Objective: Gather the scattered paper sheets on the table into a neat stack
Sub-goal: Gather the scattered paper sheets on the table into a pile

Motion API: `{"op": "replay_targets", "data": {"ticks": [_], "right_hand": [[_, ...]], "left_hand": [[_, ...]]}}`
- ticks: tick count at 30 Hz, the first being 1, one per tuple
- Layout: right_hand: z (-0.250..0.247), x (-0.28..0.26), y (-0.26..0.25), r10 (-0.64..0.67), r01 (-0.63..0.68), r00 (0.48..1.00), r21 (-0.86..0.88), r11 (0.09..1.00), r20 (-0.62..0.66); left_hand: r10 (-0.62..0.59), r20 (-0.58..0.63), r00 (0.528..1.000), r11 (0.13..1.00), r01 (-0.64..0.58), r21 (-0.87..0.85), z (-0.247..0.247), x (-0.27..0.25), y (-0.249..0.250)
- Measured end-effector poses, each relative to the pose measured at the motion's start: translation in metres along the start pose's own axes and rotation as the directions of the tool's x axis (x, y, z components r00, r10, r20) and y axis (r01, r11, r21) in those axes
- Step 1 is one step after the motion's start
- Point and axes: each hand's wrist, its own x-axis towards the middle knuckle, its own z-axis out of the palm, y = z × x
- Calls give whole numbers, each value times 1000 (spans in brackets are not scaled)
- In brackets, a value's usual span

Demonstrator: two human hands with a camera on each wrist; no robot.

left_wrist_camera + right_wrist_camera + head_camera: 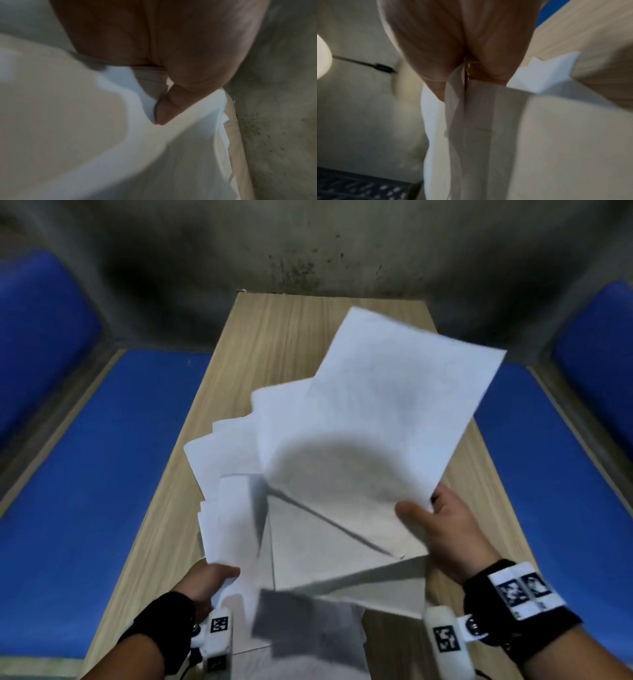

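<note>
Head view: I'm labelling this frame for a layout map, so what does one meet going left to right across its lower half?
Blue seat on the left → bare table strip → left hand → fanned paper sheets → right hand → blue seat on the right.

grey stained wall (308, 244), blue padded benches (102, 457)

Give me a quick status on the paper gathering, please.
Left hand and right hand each grip the paper sheets. Sheets fanned, askew, lifted off the wooden table. Nothing in the way.
</note>
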Motion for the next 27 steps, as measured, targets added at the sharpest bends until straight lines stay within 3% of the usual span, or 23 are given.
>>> {"op": "replay_targets", "data": {"ticks": [3,6,9,12,15,17,20,22,25,27], "right_hand": [[19,-5,39,135,-117,987,-172,978,91],[26,0,87,322,-235,924,-354,905,208],[27,16,115,407,-182,871,-590,787,274],[40,29,124,432,-107,848,-700,706,307],[54,33,133,413,-153,886,-708,689,211],[61,30,135,446,-211,880,-706,676,164],[63,25,130,478,-180,857,-758,627,192],[56,29,122,446,-162,879,-772,615,171],[28,55,110,312,-223,949,-771,597,-33],[1,81,103,208,-338,941,-693,637,-268]], "left_hand": [[-93,10,996,996,93,0,-5,0,4],[-143,94,985,984,151,-91,-9,-2,5],[-83,98,992,938,111,-328,-8,1,4],[-33,185,982,889,114,-443,-1,-3,7],[-33,157,987,889,101,-446,6,-8,9],[-51,115,992,882,99,-460,3,-4,2],[8,22,1000,968,-2,-253,5,0,-6],[55,-124,991,992,-69,-109,7,4,-10],[67,-128,990,989,-83,-126,4,15,-18],[51,-118,992,985,-70,-156,1,21,-21]]}}
